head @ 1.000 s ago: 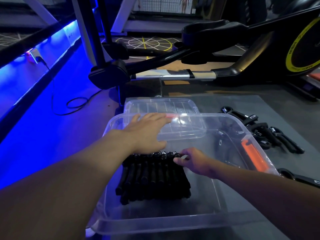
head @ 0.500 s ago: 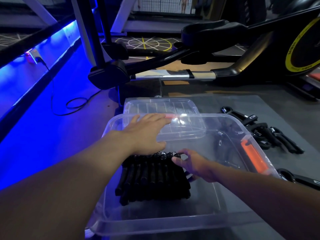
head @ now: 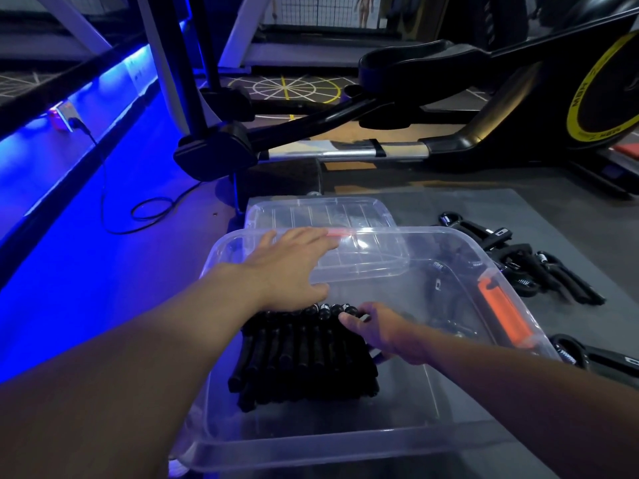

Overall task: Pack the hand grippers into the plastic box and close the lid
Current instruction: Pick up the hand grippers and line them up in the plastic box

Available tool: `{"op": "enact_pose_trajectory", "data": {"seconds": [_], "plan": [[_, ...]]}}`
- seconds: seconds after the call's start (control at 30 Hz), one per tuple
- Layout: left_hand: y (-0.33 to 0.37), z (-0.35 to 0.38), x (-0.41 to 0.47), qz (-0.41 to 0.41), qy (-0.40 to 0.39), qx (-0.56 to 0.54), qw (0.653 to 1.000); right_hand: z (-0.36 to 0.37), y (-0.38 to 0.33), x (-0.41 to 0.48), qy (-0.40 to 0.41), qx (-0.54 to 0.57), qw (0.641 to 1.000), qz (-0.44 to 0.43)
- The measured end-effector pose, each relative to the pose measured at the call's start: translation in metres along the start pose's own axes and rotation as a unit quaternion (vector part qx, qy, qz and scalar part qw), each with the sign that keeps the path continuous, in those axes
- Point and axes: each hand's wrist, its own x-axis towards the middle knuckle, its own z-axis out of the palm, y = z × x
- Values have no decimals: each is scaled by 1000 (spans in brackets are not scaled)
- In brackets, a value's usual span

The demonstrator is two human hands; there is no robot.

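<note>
Grey mat (head: 484, 209) bears plastic box (head: 311, 447); left hand (head: 290, 267) flat on rim; right hand (head: 383, 331) grips hand gripper (head: 361, 371).

Grey mat (head: 449, 209) under clear plastic box (head: 311, 447), lid (head: 318, 209) behind it, loose hand grippers (head: 539, 271) alongside.

Left hand (head: 287, 271) flat, fingers extended; right hand (head: 383, 331) curled, gripping.
</note>
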Motion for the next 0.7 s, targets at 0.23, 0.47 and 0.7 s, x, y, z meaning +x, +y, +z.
{"op": "enact_pose_trajectory", "data": {"seconds": [0.23, 0.47, 0.7], "plan": [[1, -3, 1, -2, 3, 0, 1000, -4, -4, -10, -11, -51, 999, 8], [10, -6, 12, -4, 36, -16, 999, -24, -12, -31, 35, -95, 993, -64], [54, -13, 29, 20, 92, -44, 995, -89, -26, -66, 178, -57, 963, -196]]}}
